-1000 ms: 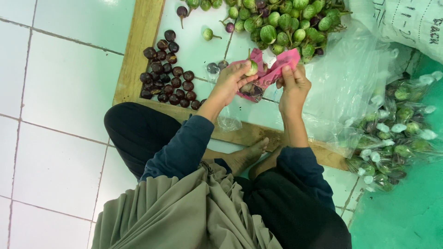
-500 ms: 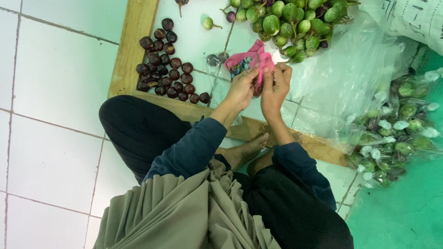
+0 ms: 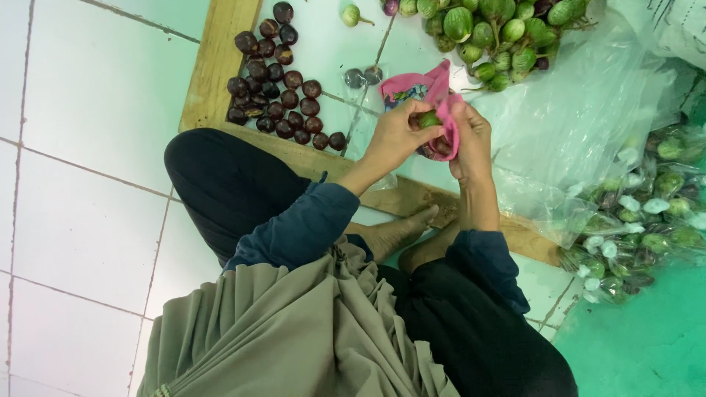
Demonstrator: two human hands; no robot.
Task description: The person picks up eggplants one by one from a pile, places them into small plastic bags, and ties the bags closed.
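A small pink plastic bag [image 3: 423, 92] hangs between both hands above the white tiled floor. My left hand [image 3: 397, 136] pinches a small green round eggplant [image 3: 429, 119] at the bag's mouth. Fingers of my right hand [image 3: 471, 136] grip the bag's right edge and hold it apart. Dark fruits show inside the bag's lower part. A heap of green round eggplants [image 3: 493, 29] lies just beyond the bag.
A pile of dark purple round eggplants [image 3: 276, 81] lies left, inside a wooden frame [image 3: 217, 66]. Clear plastic sheeting [image 3: 581, 110] spreads to the right. Several filled clear bags [image 3: 640, 213] lie on the green floor at right. My crossed legs and bare feet [image 3: 397, 235] fill the foreground.
A second ago my left hand held a pale eggplant at the open bag; the hands then closed together on the bag. Now a green eggplant is at its mouth. The camera has shifted.
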